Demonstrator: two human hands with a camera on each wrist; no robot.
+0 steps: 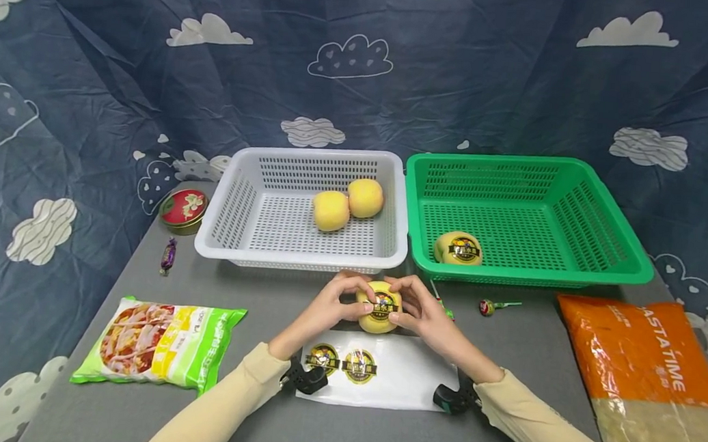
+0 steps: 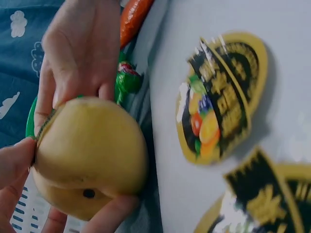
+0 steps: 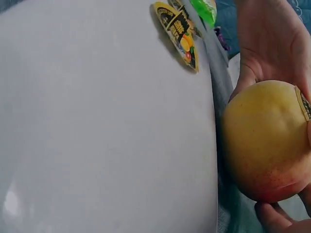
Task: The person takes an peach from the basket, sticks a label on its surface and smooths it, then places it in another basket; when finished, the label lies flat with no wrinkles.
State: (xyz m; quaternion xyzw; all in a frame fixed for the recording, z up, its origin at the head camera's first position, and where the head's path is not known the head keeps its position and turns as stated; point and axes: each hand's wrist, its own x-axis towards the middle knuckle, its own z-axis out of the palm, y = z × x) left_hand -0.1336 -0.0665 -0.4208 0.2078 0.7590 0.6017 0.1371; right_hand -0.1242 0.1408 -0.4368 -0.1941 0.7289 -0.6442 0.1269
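Note:
Both hands hold a yellow peach (image 1: 377, 324) between them, close over the near side of the white basket. My left hand (image 1: 341, 300) grips its left side, and my right hand (image 1: 421, 313) its right side, both thumbs pressing on a round black-and-gold sticker (image 1: 383, 306) on the fruit. In the left wrist view, the peach (image 2: 97, 145) shows a dark spot low down; a red blush marks the peach (image 3: 267, 141) in the right wrist view. Just below the hands lies a white sheet (image 1: 407, 375) bearing two more stickers (image 1: 359, 366) at its left.
A white basket (image 1: 237, 254) contains two plain peaches; a green basket (image 1: 603, 274) contains one stickered peach (image 1: 458, 247). A green-and-white food bag (image 1: 160, 344), wrapped candy (image 1: 168, 256) and round tin (image 1: 183, 210) lie left. Lollipops (image 1: 487, 307) and a pasta bag (image 1: 645, 378) lie right.

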